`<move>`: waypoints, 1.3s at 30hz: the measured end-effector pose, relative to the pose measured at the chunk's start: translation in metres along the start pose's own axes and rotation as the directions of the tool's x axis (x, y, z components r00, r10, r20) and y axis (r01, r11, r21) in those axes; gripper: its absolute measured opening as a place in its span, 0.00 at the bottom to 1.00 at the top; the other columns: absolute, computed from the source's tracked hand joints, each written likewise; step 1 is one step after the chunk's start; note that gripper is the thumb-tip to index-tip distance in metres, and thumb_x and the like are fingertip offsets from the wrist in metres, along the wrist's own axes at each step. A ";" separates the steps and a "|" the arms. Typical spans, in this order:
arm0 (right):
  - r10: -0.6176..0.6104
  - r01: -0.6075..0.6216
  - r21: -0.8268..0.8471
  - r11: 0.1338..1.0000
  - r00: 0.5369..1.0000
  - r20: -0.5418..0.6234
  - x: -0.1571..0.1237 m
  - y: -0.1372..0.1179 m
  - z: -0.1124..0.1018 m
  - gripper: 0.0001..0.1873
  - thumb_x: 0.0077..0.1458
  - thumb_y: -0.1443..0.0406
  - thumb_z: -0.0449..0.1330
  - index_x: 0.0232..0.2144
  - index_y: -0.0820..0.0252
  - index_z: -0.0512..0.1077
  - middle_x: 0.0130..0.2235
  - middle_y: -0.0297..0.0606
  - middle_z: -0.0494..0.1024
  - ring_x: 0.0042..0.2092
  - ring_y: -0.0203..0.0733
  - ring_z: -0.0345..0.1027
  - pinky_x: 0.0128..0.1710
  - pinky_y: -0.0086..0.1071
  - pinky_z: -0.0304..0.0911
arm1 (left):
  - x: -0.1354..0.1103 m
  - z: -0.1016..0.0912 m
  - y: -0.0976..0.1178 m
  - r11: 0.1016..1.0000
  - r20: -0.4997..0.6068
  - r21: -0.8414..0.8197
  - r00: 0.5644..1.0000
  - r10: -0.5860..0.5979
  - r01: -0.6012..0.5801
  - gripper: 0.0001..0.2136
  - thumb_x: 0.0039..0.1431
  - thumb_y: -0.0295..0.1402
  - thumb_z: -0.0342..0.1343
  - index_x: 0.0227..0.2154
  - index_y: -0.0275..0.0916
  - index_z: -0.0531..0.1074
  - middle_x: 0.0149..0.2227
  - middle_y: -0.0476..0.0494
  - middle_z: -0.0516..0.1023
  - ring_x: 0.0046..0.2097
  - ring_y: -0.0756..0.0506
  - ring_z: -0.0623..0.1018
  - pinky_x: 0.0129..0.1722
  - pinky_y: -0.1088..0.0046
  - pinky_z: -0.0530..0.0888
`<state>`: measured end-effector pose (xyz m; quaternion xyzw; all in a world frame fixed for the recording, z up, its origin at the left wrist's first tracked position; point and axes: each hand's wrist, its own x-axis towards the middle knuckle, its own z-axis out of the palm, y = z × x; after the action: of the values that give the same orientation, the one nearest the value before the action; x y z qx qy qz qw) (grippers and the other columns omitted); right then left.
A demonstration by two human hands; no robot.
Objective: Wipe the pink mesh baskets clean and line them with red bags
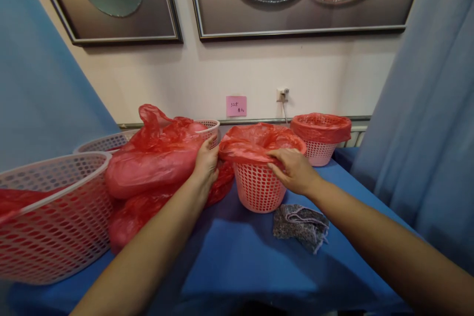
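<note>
A small pink plastic basket [261, 190] with a holed wall stands upright in the middle of the blue-covered table. A thin red plastic bag [244, 145] lines it, its edge folded out over the rim. My left hand [206, 162] is at the left side of the rim, fingers closed on the bag's edge. At the front right of the rim, my right hand [293, 170] pinches the bag between thumb and fingers. A folded grey cloth [301, 226] with a light edge lies on the table below my right hand.
Filled red bags [155, 170] are heaped at the left, beside a large white holed basket [55, 222]. Another bag-lined basket [320, 150] stands at the back right. Blue curtains [414, 123] hang at both sides. A plugged-in socket [282, 95] is on the wall.
</note>
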<state>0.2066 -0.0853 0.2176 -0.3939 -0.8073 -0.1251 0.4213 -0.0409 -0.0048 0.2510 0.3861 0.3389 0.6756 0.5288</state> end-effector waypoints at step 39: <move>0.093 -0.081 -0.250 0.965 0.995 0.039 0.000 -0.022 0.031 0.12 0.64 0.60 0.57 0.44 0.61 0.75 0.40 0.47 0.82 0.40 0.51 0.73 0.43 0.42 0.59 | -0.066 -0.009 -0.045 0.967 0.106 0.205 0.986 0.129 -0.148 0.19 0.41 0.23 0.64 0.40 0.39 0.77 0.35 0.49 0.81 0.36 0.50 0.78 0.39 0.77 0.74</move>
<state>0.1725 -0.0836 0.2013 -0.4814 -0.7777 -0.1964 0.3534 -0.0190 -0.0599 0.1971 0.4937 0.3566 0.6524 0.4510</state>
